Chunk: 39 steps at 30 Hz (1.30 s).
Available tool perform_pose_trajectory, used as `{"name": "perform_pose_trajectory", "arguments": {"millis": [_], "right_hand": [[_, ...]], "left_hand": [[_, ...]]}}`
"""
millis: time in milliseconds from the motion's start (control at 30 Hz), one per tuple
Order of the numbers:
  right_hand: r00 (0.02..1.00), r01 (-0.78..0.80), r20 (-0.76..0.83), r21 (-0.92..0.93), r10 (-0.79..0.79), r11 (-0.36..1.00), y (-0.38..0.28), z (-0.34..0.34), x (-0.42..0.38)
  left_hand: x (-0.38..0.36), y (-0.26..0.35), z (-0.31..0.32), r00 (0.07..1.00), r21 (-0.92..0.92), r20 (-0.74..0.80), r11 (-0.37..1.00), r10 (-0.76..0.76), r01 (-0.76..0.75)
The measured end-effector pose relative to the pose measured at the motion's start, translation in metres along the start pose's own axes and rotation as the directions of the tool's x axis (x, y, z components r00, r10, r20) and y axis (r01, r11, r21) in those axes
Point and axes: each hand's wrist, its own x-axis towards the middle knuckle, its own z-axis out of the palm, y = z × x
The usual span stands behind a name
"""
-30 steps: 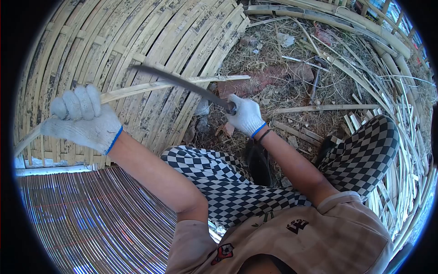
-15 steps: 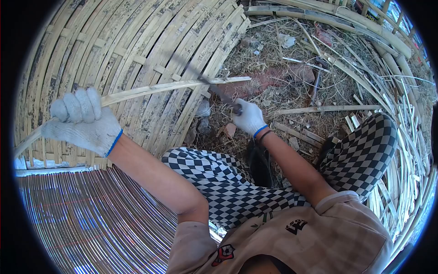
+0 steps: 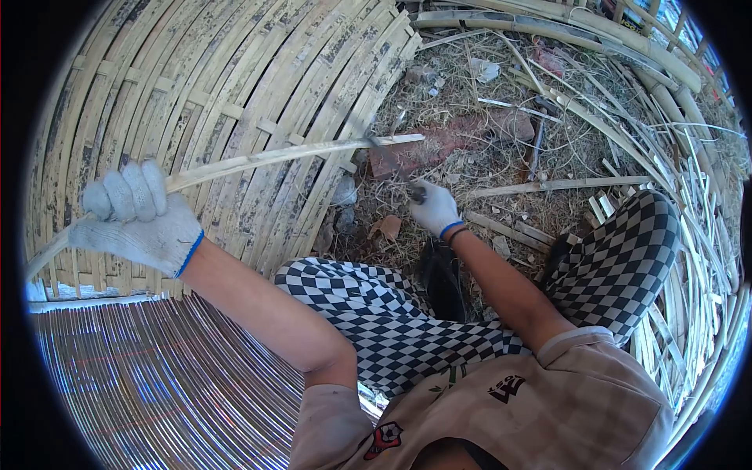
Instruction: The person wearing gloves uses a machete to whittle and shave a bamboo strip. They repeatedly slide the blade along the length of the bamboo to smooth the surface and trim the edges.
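Note:
My left hand (image 3: 137, 215), in a white knit glove with a blue cuff, is wrapped round a long pale bamboo strip (image 3: 258, 159). The strip runs right from the fist, and its far end lies over a reddish brick (image 3: 454, 141). In the middle of the view my right hand (image 3: 435, 208), gloved too, grips the dark handle of a knife (image 3: 398, 166). The blade is blurred by motion and crosses the strip near its far end; whether they touch I cannot tell.
A woven bamboo panel (image 3: 235, 86) fills the upper left. A hammer-like tool (image 3: 538, 145) lies right of the brick among straw and scraps. Split strips (image 3: 697, 258) are heaped at the right. Thin rods (image 3: 157, 376) line the lower left.
My right hand has moved slightly right and down, and the knife blade has swung to the strip's far end. My left hand and the strip have shifted slightly left.

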Motion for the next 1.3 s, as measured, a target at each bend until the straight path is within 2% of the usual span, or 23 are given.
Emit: {"name": "perform_pose_trajectory", "arguments": {"millis": [33,67,133,200,267,367,467,533,567,600,667,700,733,800,900,1000,1033,1067,1133,1167,1200,1267,1300], "right_hand": [[0.974,-0.213,0.081,-0.017,0.214,0.977,0.028,0.0,0.007],[0.939,-0.3,0.155,-0.063,0.306,0.952,0.04,-0.003,0.011],[0.953,-0.297,0.078,0.024,0.294,0.955,0.017,0.001,0.005],[0.986,-0.066,0.147,-0.081,0.078,0.994,-0.013,0.021,0.018],[0.999,0.029,0.026,0.033,-0.03,0.999,-0.07,-0.02,0.0],[0.93,0.362,0.081,-0.045,-0.357,0.931,-0.112,-0.061,-0.007],[0.955,0.296,0.031,-0.051,-0.294,0.954,-0.046,-0.029,0.001],[0.997,-0.083,0.001,-0.051,0.083,0.995,0.04,0.013,0.01],[0.996,-0.049,0.06,-0.15,0.059,0.987,0.071,0.029,0.021],[0.984,-0.127,0.107,-0.169,0.146,0.977,0.077,0.024,0.02],[0.966,-0.184,0.155,-0.138,0.205,0.973,0.039,0.012,0.022],[0.97,-0.169,0.161,-0.107,0.185,0.98,0.011,0.005,0.022],[0.98,-0.125,0.148,-0.065,0.134,0.99,-0.019,-0.007,0.021],[0.995,0.07,0.077,-0.012,-0.069,0.997,-0.087,-0.049,0.002],[0.915,0.395,0.114,-0.063,-0.386,0.917,-0.118,-0.072,-0.008],[0.932,0.353,0.08,0.009,-0.352,0.936,-0.033,-0.028,-0.002],[0.99,0.138,0.038,-0.007,-0.138,0.99,0.018,0.003,-0.002],[0.997,-0.08,-0.01,-0.01,0.08,0.997,0.062,0.024,0.001],[0.948,-0.211,0.17,-0.292,0.268,0.933,0.091,0.015,0.019],[0.957,0.123,0.29,-0.476,0.024,0.871,0.097,0.021,0.026],[0.894,0.429,0.389,-0.603,-0.222,0.672,0.102,0.026,0.033],[0.871,0.478,0.417,-0.596,-0.26,0.645,0.018,0.006,0.029],[0.954,0.266,0.22,-0.322,-0.202,0.908,-0.022,-0.008,0.019]], "left_hand": [[-0.001,0.001,-0.001,1.0,0.012,-0.023,1.0,0.012,-0.012],[-0.002,0.001,-0.002,0.999,0.021,-0.044,1.0,0.024,-0.023],[0.001,-0.003,-0.001,0.999,0.011,-0.026,0.999,0.039,-0.039],[0.004,-0.004,0.002,0.999,-0.006,0.035,0.999,0.037,-0.037],[0.007,-0.005,0.007,1.0,-0.029,0.027,0.999,0.014,-0.013],[0.006,-0.005,0.007,0.998,-0.053,0.06,0.999,-0.003,0.006],[0.006,-0.004,0.001,0.999,-0.058,0.035,0.998,-0.005,0.007],[0.003,-0.002,-0.002,1.0,-0.046,-0.015,0.999,-0.012,0.012],[0.002,-0.001,-0.002,0.999,-0.039,-0.038,0.999,-0.011,0.01],[0.001,-0.001,-0.003,0.998,-0.034,-0.061,0.999,-0.011,0.008],[0.008,-0.005,-0.001,0.997,-0.083,0.071,0.996,-0.015,0.021],[0.008,-0.005,0.0,0.992,-0.105,0.127,0.994,-0.016,0.029],[0.011,-0.006,0.006,0.994,-0.122,0.099,0.991,-0.034,0.047],[0.014,-0.004,0.017,0.996,-0.149,0.07,0.986,-0.059,0.069],[0.014,-0.005,0.018,0.991,-0.187,0.124,0.979,-0.058,0.081],[0.011,-0.005,0.016,0.997,-0.05,0.073,0.999,-0.014,0.018],[0.009,-0.005,0.01,0.998,-0.054,0.062,0.998,-0.011,0.015],[0.008,-0.005,0.001,0.998,-0.058,0.055,0.998,-0.006,0.009],[0.008,-0.004,-0.004,0.999,-0.058,0.04,0.998,0.004,-0.002],[0.007,-0.004,-0.004,1.0,-0.057,0.027,0.998,0.007,-0.005],[0.007,-0.007,-0.002,1.0,-0.061,0.005,0.998,0.005,-0.005],[0.007,-0.008,0.003,0.999,-0.095,0.035,0.996,0.0,0.004],[0.01,-0.007,0.006,0.998,-0.107,0.057,0.994,-0.001,0.007]]}}
